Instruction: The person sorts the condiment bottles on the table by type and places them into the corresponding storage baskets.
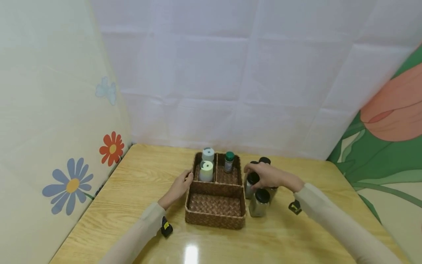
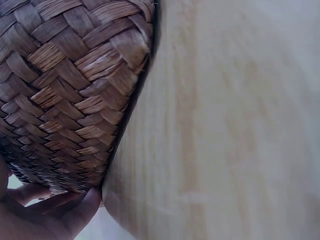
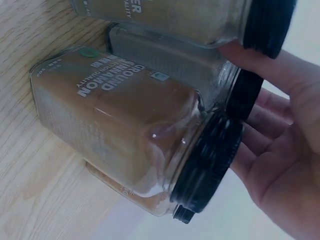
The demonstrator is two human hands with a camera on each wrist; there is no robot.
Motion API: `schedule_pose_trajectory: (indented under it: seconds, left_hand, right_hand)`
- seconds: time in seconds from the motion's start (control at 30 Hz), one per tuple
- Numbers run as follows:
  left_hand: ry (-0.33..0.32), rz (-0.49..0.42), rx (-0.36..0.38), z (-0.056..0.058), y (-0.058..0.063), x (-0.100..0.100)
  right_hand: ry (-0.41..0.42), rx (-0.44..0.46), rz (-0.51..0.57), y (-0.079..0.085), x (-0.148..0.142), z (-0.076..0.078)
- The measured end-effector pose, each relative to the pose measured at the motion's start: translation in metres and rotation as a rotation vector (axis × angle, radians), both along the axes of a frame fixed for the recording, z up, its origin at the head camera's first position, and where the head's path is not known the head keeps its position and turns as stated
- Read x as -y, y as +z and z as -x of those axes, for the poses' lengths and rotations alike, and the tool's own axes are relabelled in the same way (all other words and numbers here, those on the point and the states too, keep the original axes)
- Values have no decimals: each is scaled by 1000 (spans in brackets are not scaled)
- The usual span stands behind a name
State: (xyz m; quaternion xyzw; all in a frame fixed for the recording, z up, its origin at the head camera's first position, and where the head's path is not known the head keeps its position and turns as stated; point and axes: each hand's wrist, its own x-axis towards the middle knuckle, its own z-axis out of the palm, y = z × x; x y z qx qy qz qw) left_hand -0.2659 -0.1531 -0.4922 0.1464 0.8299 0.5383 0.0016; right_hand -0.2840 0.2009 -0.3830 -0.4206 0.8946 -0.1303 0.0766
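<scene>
A brown woven basket (image 1: pixel 214 221) with three compartments stands on the table. My left hand (image 1: pixel 178 186) rests against its left side; in the left wrist view its fingers (image 2: pixel 82 212) touch the woven wall. My right hand (image 1: pixel 268 175) reaches down over a cluster of black-lidded glass spice jars right of the basket. Its thumb and fingers grip one spice jar (image 3: pixel 170 57) near the lid, between two others. Nearest the right wrist camera is a ground cinnamon jar (image 3: pixel 115 110); another jar (image 3: pixel 175 20) shows at the top of that view.
Two pale-topped containers (image 1: pixel 206 171) stand in the basket's back left compartment. A green-capped spice bottle (image 1: pixel 229 163) stands in the back right one. Another jar (image 1: pixel 258 207) stands close by the basket's front right. A white cloth (image 1: pixel 204 73) hangs behind the wooden table (image 1: pixel 151 165).
</scene>
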Motion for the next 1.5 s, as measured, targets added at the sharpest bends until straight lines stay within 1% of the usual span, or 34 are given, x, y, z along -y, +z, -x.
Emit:
schedule_pose_trajectory:
  seconds: [0.13,0.3,0.37,0.47,0.7,0.9,1.03,1.27,1.5]
  left_hand:
    - [-4,10,-1,-1,-1,0]
    - [2,15,-13,-1,1,0]
    - [5,13,-12,-1,1,0]
    - [6,15,-7,-1,1,-1]
    - [4,21,-1,-2,2,-1]
    - [9,27,0,-3,2,-1]
    - [12,27,-1,-3,3,-1]
    - [9,37,-10,-3,3,-1]
    - [18,26,-8,-3,5,-2]
  right_hand:
    - [-16,45,59,-2,-3,1]
    - [-54,49,124,2,-7,3]
    - [-51,37,130,6,-7,4]
    - [-39,44,131,11,-7,4]
    - [-33,32,123,17,-9,1]
    - [-37,49,183,26,-12,1]
    - [-44,27,220,33,-13,1]
    - [-67,-21,238,40,-12,-2]
    - [-88,-11,280,49,-12,-4]
